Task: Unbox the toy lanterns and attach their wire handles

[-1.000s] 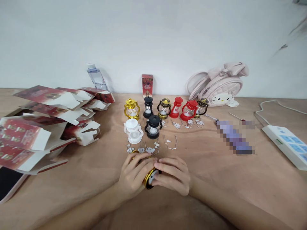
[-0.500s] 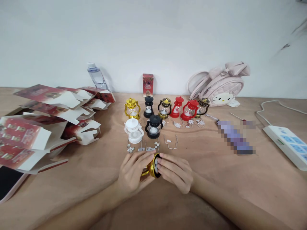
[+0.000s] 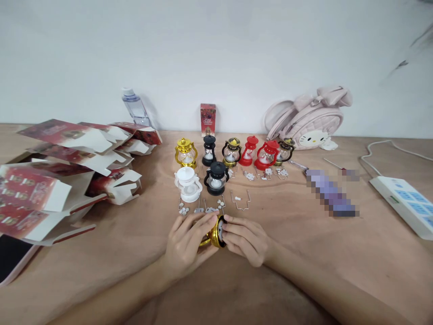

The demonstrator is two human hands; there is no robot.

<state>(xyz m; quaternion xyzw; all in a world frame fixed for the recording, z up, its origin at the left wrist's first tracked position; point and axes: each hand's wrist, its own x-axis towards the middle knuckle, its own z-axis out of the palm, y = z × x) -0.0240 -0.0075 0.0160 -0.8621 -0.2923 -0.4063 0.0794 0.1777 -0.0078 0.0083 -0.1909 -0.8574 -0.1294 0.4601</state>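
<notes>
A small gold lantern lies tilted on its side between my hands, its round base turned to the right. My left hand is closed around its body and hides most of it. The fingertips of my right hand are bent together against the dark-rimmed base, over its pale inner face. What, if anything, sits under those fingertips is hidden. Just beyond my hands lie several round button cells, small white pieces and a bent wire handle. A white lantern and a black lantern stand behind these.
A row of lanterns includes a gold one and a red one. Opened red boxes pile up at left. A bottle, a red box and a pink bag stand along the wall. At right are a screwdriver and power strip.
The right hand and wrist have shifted slightly upward at the lantern's base. Both hands keep their hold, and the things on the table stay where they were.
</notes>
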